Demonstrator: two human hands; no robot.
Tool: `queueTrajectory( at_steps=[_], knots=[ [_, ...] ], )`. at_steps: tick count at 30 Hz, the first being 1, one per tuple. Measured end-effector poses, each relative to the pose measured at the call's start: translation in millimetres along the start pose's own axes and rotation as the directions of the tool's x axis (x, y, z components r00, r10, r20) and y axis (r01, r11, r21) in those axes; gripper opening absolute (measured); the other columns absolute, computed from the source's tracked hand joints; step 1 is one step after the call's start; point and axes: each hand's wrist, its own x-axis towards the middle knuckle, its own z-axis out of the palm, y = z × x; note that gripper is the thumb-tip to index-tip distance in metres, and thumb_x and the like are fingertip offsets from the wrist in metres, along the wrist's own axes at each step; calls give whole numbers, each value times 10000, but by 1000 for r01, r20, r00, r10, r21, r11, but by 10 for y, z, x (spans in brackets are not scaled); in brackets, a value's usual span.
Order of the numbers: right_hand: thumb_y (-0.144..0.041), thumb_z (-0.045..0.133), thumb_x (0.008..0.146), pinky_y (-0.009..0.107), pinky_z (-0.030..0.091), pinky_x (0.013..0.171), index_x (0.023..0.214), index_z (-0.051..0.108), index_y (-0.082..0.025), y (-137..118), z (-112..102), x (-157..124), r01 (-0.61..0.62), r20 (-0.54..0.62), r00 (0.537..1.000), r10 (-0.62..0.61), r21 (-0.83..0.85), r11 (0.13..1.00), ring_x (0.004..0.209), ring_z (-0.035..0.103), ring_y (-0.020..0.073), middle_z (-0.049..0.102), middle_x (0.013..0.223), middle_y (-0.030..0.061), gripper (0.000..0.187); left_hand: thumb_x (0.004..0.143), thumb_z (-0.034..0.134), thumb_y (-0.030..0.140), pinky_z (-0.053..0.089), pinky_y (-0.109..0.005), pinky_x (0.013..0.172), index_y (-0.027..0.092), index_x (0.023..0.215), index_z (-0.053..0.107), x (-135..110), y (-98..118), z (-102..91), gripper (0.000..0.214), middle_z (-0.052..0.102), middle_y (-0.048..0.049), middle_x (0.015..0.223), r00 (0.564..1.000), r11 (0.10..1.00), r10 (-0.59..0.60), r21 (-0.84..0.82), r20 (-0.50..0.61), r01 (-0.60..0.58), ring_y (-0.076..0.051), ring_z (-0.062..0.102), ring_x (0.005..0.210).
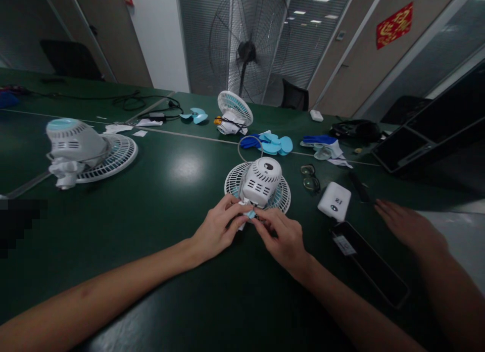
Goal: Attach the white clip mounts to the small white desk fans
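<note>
A small white fan lies face down on the dark green table, motor housing up, with light blue blades under its grille. My left hand and my right hand meet at its near edge. Both pinch a small white and blue part at the fan's base; I cannot make out what it is. The fingers of both hands are curled together.
Another person's hand rests flat at the right, near a black phone and a white box. Glasses, loose blue blades, a second fan at left, a third behind, a pedestal fan.
</note>
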Motion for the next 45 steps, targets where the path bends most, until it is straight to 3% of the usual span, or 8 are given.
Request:
queueTrajectory(
  at_steps=[13,18,25,27,31,34,39,45],
  knots=[
    [-384,629,1005,300,499,603,831,677,-229,-121,42,62,-265,-25,959,281,259,929,612,632,163,673,704,8,238,1063,517,227,588,-407,897,231,1316,630,-3,6,3,277,571,-83,1141,1000,1000,1,27,2,-1,-208,615,1018],
    [-582,643,951,245,395,429,712,595,-222,-172,78,96,-556,218,812,541,569,605,437,504,119,557,526,-39,434,1066,506,230,599,-406,882,227,1314,632,5,16,4,278,574,-81,1117,1000,999,6,32,-3,-6,-203,619,996],
    [-589,754,850,193,333,397,869,654,-198,-246,11,157,-711,590,587,555,703,5,463,421,66,506,650,-69,404,1065,512,223,590,-403,888,229,1317,629,2,-3,9,278,572,-85,1131,1000,1000,19,24,-2,-19,-206,618,1014],
    [-581,728,876,203,353,400,880,651,-205,-235,11,143,-708,548,614,568,700,90,472,440,77,511,661,-62,384,1064,516,225,585,-395,890,228,1315,629,0,0,4,276,571,-82,1129,1000,1000,17,22,-1,-17,-205,615,1018],
    [-471,685,946,269,478,522,1064,688,-234,-165,30,67,-499,161,855,492,509,701,611,599,140,651,805,5,265,1062,523,228,577,-376,895,237,1309,635,-2,10,-2,271,571,-74,1127,1000,1000,0,20,-1,0,-202,617,1020],
    [-381,660,982,310,508,630,1163,694,-240,-104,19,19,-246,39,969,243,215,945,697,631,163,695,894,38,233,1065,518,230,574,-388,912,240,1316,635,-6,4,0,277,570,-77,1139,1000,1000,-5,13,-3,5,-206,614,1034],
    [-361,631,1013,328,527,686,1125,706,-235,-68,4,22,-161,22,987,159,132,978,749,663,180,715,898,42,184,1067,513,231,570,-406,924,236,1326,631,-8,-13,6,285,567,-83,1147,1000,1000,-8,0,5,8,-210,608,1044],
    [-413,740,921,247,493,492,995,709,-232,-96,40,81,-452,160,888,431,477,754,562,639,133,708,771,-9,199,1066,516,229,570,-397,916,237,1309,633,-6,-3,16,270,564,-75,1134,1000,1000,-16,15,-1,16,-205,612,1035]
  ],
)
